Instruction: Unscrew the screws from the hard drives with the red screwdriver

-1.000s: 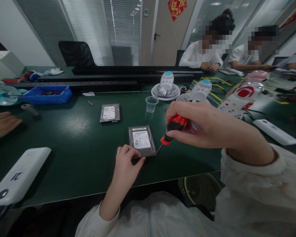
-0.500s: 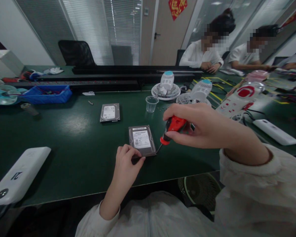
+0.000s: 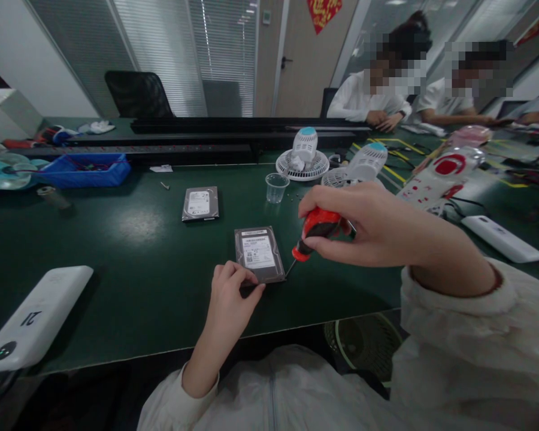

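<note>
Head view, me watching from beside the bench: left hand (image 3: 229, 296) is pinching the near edge of the drive (image 3: 258, 251), which is lying flat, label up, on the table (image 3: 130, 251) near its front edge. Screwdriver (image 3: 317, 230) is leaning in with its tip at the drive's near right corner, and right hand (image 3: 372, 224) is gripping the red handle in its fingertips.

Imo the trick is keeping that pinch firm so the drive isn't skating, standing the shaft straighter, and pressing down while twisting.

Versus a second ago: someone's hand at the far left edge is gone, left hand isn't budging, and the right fingers are sitting slightly differently on the handle.
</note>
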The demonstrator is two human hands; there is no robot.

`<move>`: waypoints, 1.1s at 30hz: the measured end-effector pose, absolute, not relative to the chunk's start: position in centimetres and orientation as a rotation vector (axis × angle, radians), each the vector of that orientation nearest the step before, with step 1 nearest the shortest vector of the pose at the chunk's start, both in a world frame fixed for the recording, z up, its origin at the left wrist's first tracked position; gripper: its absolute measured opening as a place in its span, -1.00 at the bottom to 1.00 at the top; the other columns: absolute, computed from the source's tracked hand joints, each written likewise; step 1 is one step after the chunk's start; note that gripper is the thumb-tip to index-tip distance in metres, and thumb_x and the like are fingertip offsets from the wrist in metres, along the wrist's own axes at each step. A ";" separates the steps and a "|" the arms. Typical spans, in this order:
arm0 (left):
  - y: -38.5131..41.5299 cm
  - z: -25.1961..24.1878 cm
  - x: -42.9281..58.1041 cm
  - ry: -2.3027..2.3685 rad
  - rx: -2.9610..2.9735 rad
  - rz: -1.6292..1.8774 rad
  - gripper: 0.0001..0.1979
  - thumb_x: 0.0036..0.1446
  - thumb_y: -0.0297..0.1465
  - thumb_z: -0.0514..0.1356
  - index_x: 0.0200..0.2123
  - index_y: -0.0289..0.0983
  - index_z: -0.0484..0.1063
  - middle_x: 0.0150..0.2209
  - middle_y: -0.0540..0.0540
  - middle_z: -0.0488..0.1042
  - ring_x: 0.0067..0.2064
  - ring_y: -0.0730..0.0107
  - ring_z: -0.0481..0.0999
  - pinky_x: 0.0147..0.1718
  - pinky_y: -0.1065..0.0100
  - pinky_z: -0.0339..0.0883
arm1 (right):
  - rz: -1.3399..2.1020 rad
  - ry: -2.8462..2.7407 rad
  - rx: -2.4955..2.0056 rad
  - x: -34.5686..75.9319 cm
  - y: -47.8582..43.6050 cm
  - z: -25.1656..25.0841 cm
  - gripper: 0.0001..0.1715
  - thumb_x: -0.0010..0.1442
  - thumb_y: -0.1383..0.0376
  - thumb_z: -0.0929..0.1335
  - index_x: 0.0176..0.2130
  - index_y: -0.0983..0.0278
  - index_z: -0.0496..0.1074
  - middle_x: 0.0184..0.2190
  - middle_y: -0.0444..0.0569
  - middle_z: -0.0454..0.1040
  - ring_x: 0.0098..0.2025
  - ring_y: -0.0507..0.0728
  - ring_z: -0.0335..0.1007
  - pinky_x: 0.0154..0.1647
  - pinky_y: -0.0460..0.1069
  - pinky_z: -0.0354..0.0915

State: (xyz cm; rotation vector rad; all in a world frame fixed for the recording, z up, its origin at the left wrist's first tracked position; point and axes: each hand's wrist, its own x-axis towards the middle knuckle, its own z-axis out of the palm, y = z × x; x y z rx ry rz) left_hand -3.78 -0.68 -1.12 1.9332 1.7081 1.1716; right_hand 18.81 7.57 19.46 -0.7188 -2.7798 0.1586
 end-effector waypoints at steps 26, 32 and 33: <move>-0.6 -1.4 -4.2 1.700 1.950 1.185 -0.81 0.12 -0.57 0.45 -0.37 -0.21 0.54 -0.27 -0.05 0.48 -0.14 0.14 0.41 -0.16 0.17 0.38 | 0.029 -2.811 -0.858 18.8 7.8 20.5 -0.61 0.31 -0.05 0.41 -0.24 0.22 0.51 -0.37 -0.04 0.54 -0.35 0.13 0.40 -0.26 0.02 0.15; -0.7 -1.3 -4.0 1.703 1.952 1.190 -0.81 0.13 -0.56 0.44 -0.37 -0.20 0.53 -0.27 -0.05 0.47 -0.14 0.13 0.41 -0.17 0.17 0.38 | -0.048 -2.752 -0.795 18.7 7.8 20.0 -0.60 0.36 -0.03 0.37 -0.07 0.23 0.50 -0.30 -0.05 0.55 -0.33 0.12 0.38 -0.24 0.00 0.14; -0.7 -1.2 -3.9 1.704 1.953 1.187 -0.81 0.13 -0.56 0.44 -0.37 -0.20 0.53 -0.27 -0.05 0.47 -0.14 0.13 0.41 -0.17 0.17 0.38 | -0.095 -2.755 -0.842 18.6 7.7 20.0 -0.58 0.37 -0.05 0.35 -0.09 0.23 0.50 -0.36 -0.06 0.52 -0.37 0.11 0.34 -0.27 0.00 0.10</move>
